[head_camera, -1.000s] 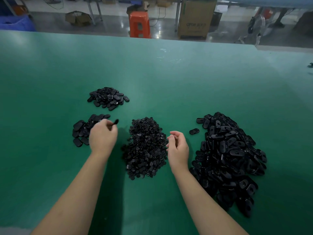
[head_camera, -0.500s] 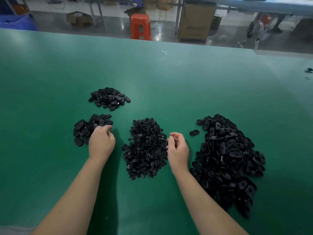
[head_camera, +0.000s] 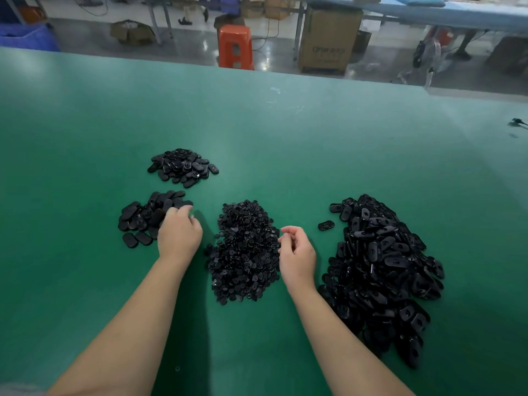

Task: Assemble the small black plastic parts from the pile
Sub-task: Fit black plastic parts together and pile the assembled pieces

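— While the left hand (head_camera: 179,235) sits at the edge of the near-left pile (head_camera: 148,215), look at those fingers: curled down, tips touching the flat oval pieces at its right side. Whether they've actually got one pinched, I cannot tell from here.

— And the right hand (head_camera: 297,257)?

— Raised just off the green tabletop (head_camera: 285,144), palm turned inward, thumb and fingers loosely curled. I see nothing between them. It hangs just beside the middle pile (head_camera: 244,252), at that pile's three o'clock.

— That middle heap looks different.

— Smaller, rounder bits, heaped tight between the two forearms. Over at three o'clock from the right hand is the big pile (head_camera: 380,275) of oval shells with holes, by far the largest, spreading toward the near edge. One stray oval piece (head_camera: 326,225) lies alone at the big pile's ten o'clock, apart from it.

— And up top?

— A fourth, compact far-left pile (head_camera: 183,167), at twelve o'clock from the left hand, well apart from the near-left one.

— Beyond the tabletop?

— An orange stool (head_camera: 235,47) on the floor at twelve o'clock, a cardboard box (head_camera: 328,41) just to its right, and a blue bin (head_camera: 25,38) out at ten o'clock.
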The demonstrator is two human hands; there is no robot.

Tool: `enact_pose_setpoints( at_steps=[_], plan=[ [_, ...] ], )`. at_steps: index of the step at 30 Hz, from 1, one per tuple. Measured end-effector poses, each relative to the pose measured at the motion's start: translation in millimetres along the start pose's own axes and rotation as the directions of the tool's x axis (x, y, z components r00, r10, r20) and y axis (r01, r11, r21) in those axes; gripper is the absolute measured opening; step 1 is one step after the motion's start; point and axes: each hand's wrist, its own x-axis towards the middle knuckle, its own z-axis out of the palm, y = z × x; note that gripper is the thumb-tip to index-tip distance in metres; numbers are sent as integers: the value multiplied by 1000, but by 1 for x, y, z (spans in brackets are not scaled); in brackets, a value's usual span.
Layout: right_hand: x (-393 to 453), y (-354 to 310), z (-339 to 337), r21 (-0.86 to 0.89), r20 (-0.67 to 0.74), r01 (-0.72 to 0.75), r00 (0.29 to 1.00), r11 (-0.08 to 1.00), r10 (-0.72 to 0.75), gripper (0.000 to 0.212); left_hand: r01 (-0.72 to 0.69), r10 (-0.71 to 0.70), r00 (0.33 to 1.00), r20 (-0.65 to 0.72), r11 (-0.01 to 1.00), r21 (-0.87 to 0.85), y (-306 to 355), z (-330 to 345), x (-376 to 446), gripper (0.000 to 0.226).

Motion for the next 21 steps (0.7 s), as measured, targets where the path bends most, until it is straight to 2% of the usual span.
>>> enact_pose_setpoints(
  at_steps=[2, 6, 9, 12, 13, 15, 16, 18, 20, 21],
  plan=[
    [0, -1, 1, -33, -8, 14, 1000, 999, -15, 17, -86, 85, 996, -13, 990, -111, 7, 7, -10, 32],
    [0, -3, 1, -89, -5, 36, 999, 995, -37, 23, -209, 208, 978, -20, 972, -111, 4, 22, -29, 31],
    [4, -7, -2, -96, 47, -3, 999, 995, 7, 22, -231, 229, 973, -25, 964, -134, -1, 24, -28, 29],
    [16, -13, -16, 9, 143, -88, 986, 996, 86, 17, -241, 242, 970, -12, 962, -130, -2, 23, -26, 24],
    [22, -15, -23, -9, 158, -80, 984, 997, 80, 17, -240, 241, 971, -8, 962, -130, -2, 24, -25, 22],
    [37, -17, -37, -192, 181, 15, 983, 981, 20, 18, -237, 239, 971, 1, 964, -123, -2, 24, -25, 21],
    [45, -19, -44, -347, 200, 85, 980, 934, -14, 20, -233, 236, 972, 6, 965, -120, -2, 24, -25, 22],
    [61, -21, -57, -668, 247, 205, 968, 715, -47, 30, -227, 229, 973, 12, 968, -111, -3, 23, -23, 24],
    [73, -22, -68, -834, 300, 272, 954, 480, -20, 41, -220, 223, 975, 19, 969, -113, -3, 24, -23, 24],
    [76, -23, -71, -869, 322, 293, 947, 399, 6, 43, -215, 218, 976, 21, 970, -117, -3, 23, -23, 23]
  ],
)
